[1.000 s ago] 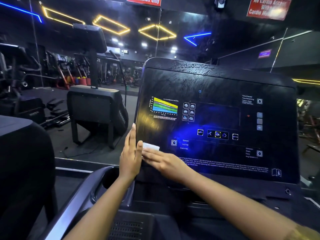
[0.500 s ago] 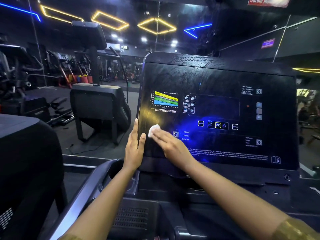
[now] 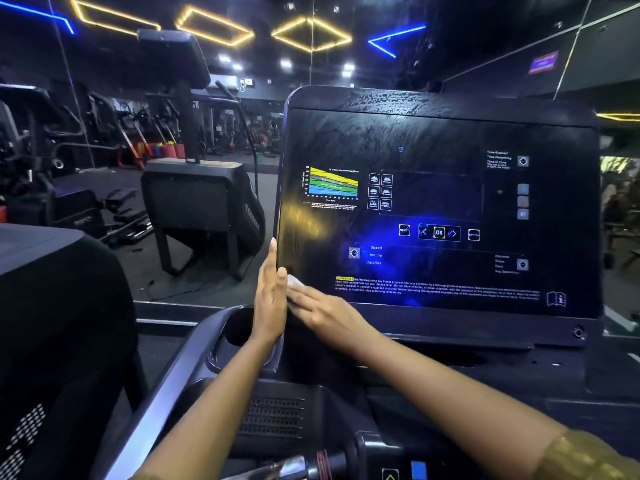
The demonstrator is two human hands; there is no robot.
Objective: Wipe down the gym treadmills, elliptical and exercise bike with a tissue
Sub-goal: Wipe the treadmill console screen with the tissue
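The right hand (image 3: 325, 313) is laid flat, fingers straight, on a tissue (image 3: 294, 281) pressed against the lower left corner of the treadmill panel (image 3: 433, 133); the panel's left edge is touched by the left hand (image 3: 270, 303), fingers straight and together, above a cup holder (image 3: 235, 329)

Dim, neon strips (image 3: 308, 32) glaring off glossy console (image 3: 433, 133).

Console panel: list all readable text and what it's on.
"OK": yellow-framed button on the console.
"RESET": left-hand button.
"OPTION": right-hand button.
"Speed", "Incline", "Calories": centre labels.
"WARNING": yellow tag; the paragraph after it is too small.
"Time Elapsed": top-right label, faint.
Chart captions, wall sign: blurred.
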